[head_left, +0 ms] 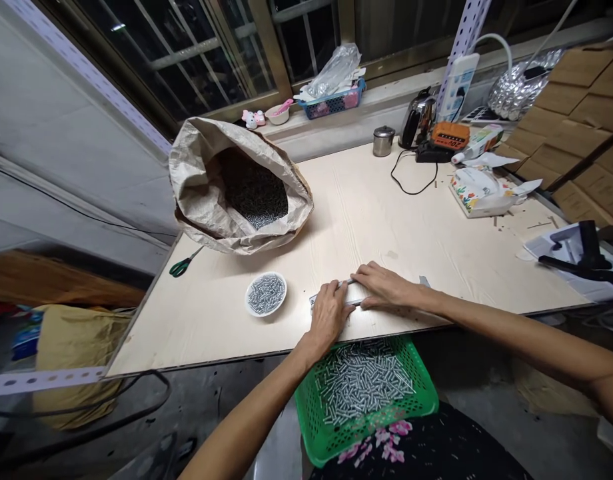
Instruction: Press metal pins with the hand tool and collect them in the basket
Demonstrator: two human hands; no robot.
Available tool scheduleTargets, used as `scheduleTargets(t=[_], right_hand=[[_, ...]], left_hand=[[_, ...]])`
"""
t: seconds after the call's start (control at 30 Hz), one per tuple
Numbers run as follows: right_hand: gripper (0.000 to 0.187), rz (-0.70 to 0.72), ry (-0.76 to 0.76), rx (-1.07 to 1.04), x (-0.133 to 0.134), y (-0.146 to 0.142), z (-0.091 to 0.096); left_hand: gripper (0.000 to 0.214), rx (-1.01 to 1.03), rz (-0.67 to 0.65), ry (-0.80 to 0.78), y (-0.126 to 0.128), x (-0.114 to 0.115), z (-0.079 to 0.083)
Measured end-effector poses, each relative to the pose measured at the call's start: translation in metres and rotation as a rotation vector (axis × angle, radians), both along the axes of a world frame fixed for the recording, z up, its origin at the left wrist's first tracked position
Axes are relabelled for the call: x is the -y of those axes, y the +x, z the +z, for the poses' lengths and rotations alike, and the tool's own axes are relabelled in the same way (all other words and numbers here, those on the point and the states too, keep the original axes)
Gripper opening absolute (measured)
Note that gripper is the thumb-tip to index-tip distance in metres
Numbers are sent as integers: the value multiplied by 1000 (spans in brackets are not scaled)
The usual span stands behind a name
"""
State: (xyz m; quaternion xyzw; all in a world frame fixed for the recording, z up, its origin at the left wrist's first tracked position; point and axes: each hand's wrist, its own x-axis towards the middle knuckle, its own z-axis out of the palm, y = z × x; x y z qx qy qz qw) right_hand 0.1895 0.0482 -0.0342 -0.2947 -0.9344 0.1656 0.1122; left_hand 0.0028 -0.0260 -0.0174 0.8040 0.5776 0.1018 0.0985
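Observation:
A flat, narrow metal piece (314,300) lies near the front edge of the table, its exact kind hard to make out under the fingers. My left hand (329,310) grips its left part, fingers curled over the far side and thumb on the near side. At its right end, my right hand (384,285) pinches it between fingers and thumb. To the left stands a white bowl (247,308) full of small silvery metal parts. Below the table edge, a green plastic basket (429,393) on my lap holds many short metal pins or tubes.
An open paper sack (191,160) with dark metal parts stands at the back left, green-handled scissors (180,267) beside it. Toward the back right are a metal canister (383,141), a kettle (417,117), an orange device (450,135) and a tissue pack (479,193). Cardboard boxes (576,120) rise at right.

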Motion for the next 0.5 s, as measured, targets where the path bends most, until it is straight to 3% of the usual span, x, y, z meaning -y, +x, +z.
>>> scheduleTargets(t=[0.07,0.2,0.33,0.5], right_hand=[[63,-9,-43,-2,-6,7,7],[40,-161,-6,-86,1,15,12],[25,-64,-40,-126,27,4,10],[14,-49,-48,-92,49,-15,-4]], left_hand=[[42,82,50,100,-6,11,3],[25,180,319,152,-38,33,14],[28,149,477,-46,-66,51,16],[31,113,572,-233,-60,50,16]])
